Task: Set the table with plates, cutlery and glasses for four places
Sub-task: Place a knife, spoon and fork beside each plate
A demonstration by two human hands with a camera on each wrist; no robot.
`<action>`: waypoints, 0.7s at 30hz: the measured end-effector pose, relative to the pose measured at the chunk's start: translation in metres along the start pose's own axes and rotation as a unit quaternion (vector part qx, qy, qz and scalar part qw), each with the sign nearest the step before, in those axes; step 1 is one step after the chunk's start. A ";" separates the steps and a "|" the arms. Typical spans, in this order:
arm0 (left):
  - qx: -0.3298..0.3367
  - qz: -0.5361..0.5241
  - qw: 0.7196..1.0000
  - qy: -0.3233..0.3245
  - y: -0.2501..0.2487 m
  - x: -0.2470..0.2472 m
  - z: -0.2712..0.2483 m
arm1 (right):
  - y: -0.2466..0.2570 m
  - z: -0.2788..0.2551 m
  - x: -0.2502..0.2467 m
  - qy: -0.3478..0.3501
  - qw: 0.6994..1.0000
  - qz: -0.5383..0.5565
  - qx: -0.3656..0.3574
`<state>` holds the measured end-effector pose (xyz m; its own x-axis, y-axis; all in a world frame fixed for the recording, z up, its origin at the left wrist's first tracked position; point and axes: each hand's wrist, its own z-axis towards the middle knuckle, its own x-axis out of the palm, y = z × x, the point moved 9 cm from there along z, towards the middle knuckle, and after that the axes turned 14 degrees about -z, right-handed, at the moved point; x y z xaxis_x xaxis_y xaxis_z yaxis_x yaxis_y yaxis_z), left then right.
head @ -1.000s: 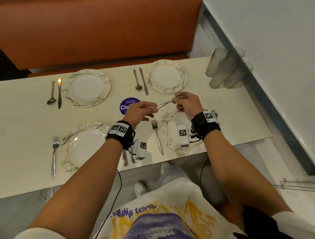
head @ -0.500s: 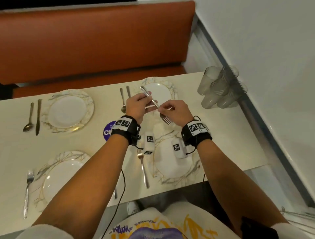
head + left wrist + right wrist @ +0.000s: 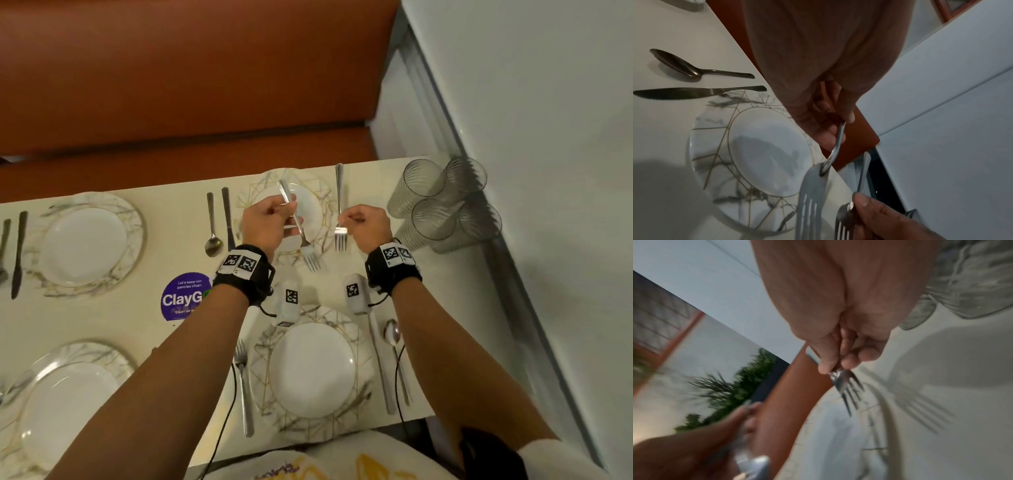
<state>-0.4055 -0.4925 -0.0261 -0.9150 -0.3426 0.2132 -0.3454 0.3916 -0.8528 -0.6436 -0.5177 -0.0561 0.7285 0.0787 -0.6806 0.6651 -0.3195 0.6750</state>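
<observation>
Over the far right plate [image 3: 310, 192], near the surface's [image 3: 455, 329] far edge, a person holds one fork in each hand. The left hand [image 3: 265, 224] has its fingers curled round a fork [image 3: 297, 226] tilted above the plate; the right hand [image 3: 364, 221] pinches a second fork [image 3: 339, 205] just beside the plate's right rim, tines pointing toward the person. Four glasses [image 3: 442, 202] cluster at the far right corner, close to the right hand; a careless sweep could topple them.
</observation>
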 end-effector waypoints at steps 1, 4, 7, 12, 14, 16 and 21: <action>-0.005 0.010 1.000 0.002 0.003 0.000 0.003 | -0.007 0.007 -0.001 -0.012 1.000 -0.021 0.011; -0.018 0.026 1.000 -0.001 0.013 -0.004 0.011 | -0.023 0.025 0.006 -0.004 0.995 -0.093 0.033; -0.032 0.040 0.999 -0.002 0.021 -0.009 0.016 | -0.036 0.037 0.019 0.025 0.991 -0.114 0.062; -0.041 0.054 0.998 0.003 0.029 -0.013 0.020 | -0.041 0.053 0.027 0.026 0.988 -0.122 0.088; -0.046 0.049 0.998 0.001 0.031 -0.014 0.021 | -0.042 0.057 0.029 0.024 0.988 -0.119 0.095; -0.048 0.050 0.998 0.001 0.032 -0.014 0.021 | -0.042 0.060 0.030 0.021 0.989 -0.104 0.102; -0.045 0.055 0.998 0.000 0.033 -0.015 0.023 | -0.046 0.066 0.033 0.029 0.987 -0.100 0.126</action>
<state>-0.3981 -0.4936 -0.0685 -0.9484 -0.2928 0.1217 -0.2606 0.5012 -0.8252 -0.6612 -0.5632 -0.1285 0.5993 0.2151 -0.7711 0.7401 -0.5159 0.4313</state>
